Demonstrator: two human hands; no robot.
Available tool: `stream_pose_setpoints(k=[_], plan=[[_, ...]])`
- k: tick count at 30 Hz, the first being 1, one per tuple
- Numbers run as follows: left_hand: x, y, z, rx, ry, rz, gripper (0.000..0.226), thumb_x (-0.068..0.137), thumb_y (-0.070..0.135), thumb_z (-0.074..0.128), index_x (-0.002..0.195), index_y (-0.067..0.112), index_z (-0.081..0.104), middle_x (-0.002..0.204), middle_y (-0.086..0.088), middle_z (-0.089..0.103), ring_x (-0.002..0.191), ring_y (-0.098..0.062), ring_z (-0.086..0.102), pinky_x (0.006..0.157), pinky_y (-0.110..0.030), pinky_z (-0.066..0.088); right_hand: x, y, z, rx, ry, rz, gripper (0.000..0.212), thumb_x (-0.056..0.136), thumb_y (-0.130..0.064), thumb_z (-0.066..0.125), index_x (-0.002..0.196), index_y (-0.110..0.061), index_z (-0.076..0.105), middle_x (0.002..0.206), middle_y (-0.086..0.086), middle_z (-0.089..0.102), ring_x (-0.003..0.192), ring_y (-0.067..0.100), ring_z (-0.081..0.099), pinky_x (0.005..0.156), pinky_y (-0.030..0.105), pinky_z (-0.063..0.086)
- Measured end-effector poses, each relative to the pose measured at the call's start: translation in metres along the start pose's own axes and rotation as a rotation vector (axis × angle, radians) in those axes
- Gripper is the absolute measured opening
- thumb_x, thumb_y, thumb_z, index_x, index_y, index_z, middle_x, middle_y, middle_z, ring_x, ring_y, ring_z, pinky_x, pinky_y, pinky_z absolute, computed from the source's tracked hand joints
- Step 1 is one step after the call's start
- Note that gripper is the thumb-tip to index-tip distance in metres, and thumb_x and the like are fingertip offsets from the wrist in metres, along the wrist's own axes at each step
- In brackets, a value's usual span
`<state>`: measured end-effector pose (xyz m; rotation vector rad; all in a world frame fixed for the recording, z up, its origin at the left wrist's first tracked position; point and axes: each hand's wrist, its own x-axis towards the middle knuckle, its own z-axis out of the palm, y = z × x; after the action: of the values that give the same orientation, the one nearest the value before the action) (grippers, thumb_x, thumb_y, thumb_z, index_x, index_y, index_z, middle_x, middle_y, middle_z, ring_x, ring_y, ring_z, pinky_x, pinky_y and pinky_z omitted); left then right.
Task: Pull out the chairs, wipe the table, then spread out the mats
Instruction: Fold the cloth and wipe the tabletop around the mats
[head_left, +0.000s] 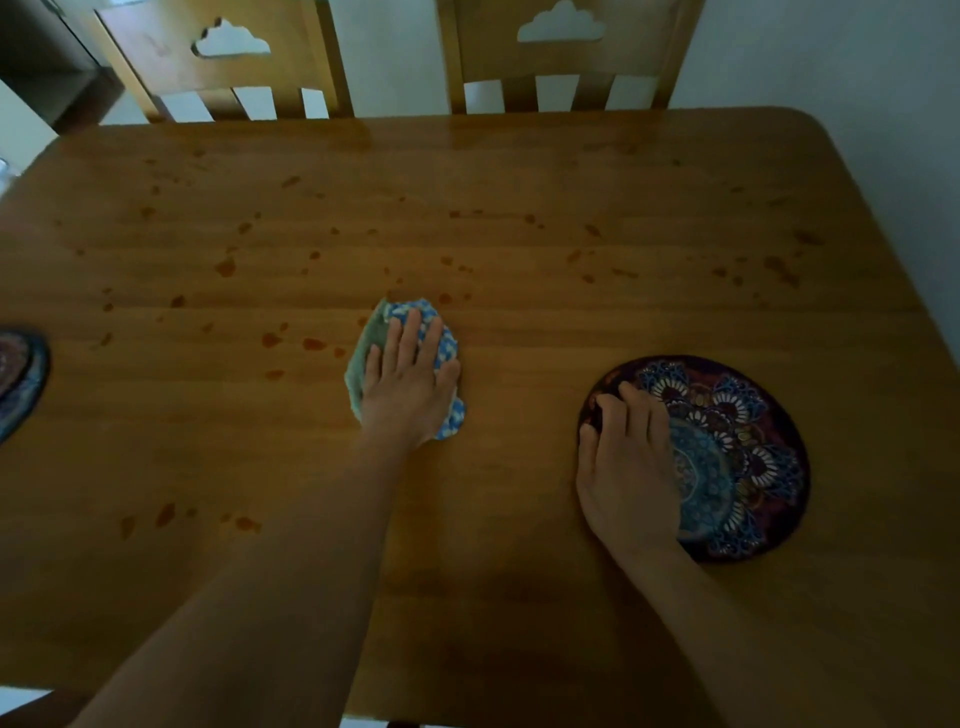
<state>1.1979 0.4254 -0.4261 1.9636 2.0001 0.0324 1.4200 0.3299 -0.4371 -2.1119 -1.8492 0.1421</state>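
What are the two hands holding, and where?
The left hand presses flat on top of the cloth. The right hand rests on the round mat at its left edge; neither is lifted.

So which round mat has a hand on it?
The mat on the right, under the right hand. The other mat lies untouched at the left edge.

We count one wooden table (519, 208) filling most of the frame. Two chairs (228, 57) stand at the top, the second chair (566, 57) to the upper right, each with one cloud-shaped cutout. We see two round patterned mats: one mat (737, 457) at lower right, another mat (21, 379) cut off at the left edge. There is one cloth (374, 332) at centre. Two hands show: left hand (408, 384) and right hand (623, 467). Dark spots on the tabletop are too many to count.
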Motion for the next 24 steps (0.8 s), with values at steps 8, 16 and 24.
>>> stream_pose_setpoints(k=[8,16,24], plan=[[-0.066,0.042,0.021,-0.128,-0.056,-0.046,0.06,0.104,0.046,0.018,0.153,0.031,-0.013,0.158,0.009,-0.027,0.145,-0.013,-0.026,0.117,-0.037,-0.014,0.001,0.002,-0.001,0.051,-0.032,-0.024,0.031,0.102,-0.024,0.038,0.123,-0.005,0.05,0.14,0.018,0.043,0.133,0.037,0.034,0.11,0.05,0.034],[-0.106,0.017,0.006,-0.887,-0.068,0.004,0.059,0.091,-0.011,0.043,0.143,0.018,0.046,0.154,0.011,0.029,0.146,-0.009,0.021,0.119,-0.03,0.022,-0.014,-0.031,-0.039,0.12,-0.319,-0.276,0.056,0.098,-0.058,0.034,0.139,-0.022,0.045,0.145,0.001,0.041,0.138,0.024,0.032,0.114,0.04,0.025],[-0.112,0.01,-0.006,-0.477,0.063,-0.035,0.021,0.094,0.011,0.059,0.112,0.019,0.066,0.113,0.0,0.06,0.112,-0.022,0.056,0.086,-0.03,0.048,-0.007,-0.069,-0.055,0.539,-0.502,0.046,0.013,0.1,-0.023,0.051,0.11,-0.02,0.059,0.107,0.001,0.059,0.087,0.015,0.057,0.068,0.027,0.042]])
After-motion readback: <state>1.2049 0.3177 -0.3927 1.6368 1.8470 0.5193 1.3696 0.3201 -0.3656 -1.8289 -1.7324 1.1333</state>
